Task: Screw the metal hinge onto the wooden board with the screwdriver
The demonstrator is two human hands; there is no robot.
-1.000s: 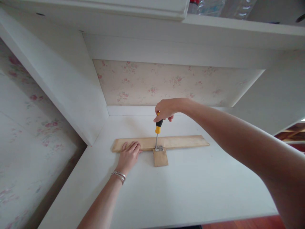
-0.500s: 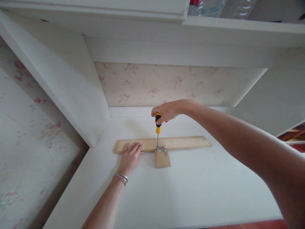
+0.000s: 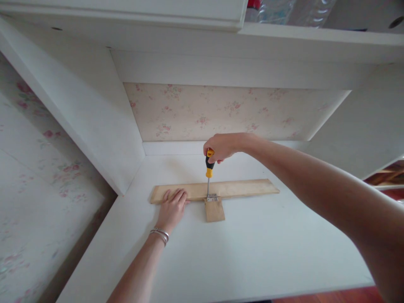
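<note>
A long pale wooden plank (image 3: 244, 187) lies across the white desktop, with a short wooden block (image 3: 215, 211) against its near edge. A small metal hinge (image 3: 212, 197) spans the joint between them. My right hand (image 3: 221, 148) is closed around the yellow-and-black handle of a screwdriver (image 3: 208, 172), held nearly upright, its tip at the hinge's left side. Any screw under the tip is too small to make out. My left hand (image 3: 173, 207) lies on the plank's left part, fingers extended over the wood, pressing it from above.
White side panels rise left and right of the desktop (image 3: 268, 252). An overhead shelf (image 3: 299, 35) holds clear plastic bottles (image 3: 276, 11). Floral wallpaper (image 3: 202, 111) shows behind the desk and at the left. A reddish floor (image 3: 331, 296) appears beyond the front edge.
My right hand has turned slightly on the screwdriver handle, its fingers shifting a little. The screwdriver tip stays at the hinge, and my left hand keeps its place on the plank.
</note>
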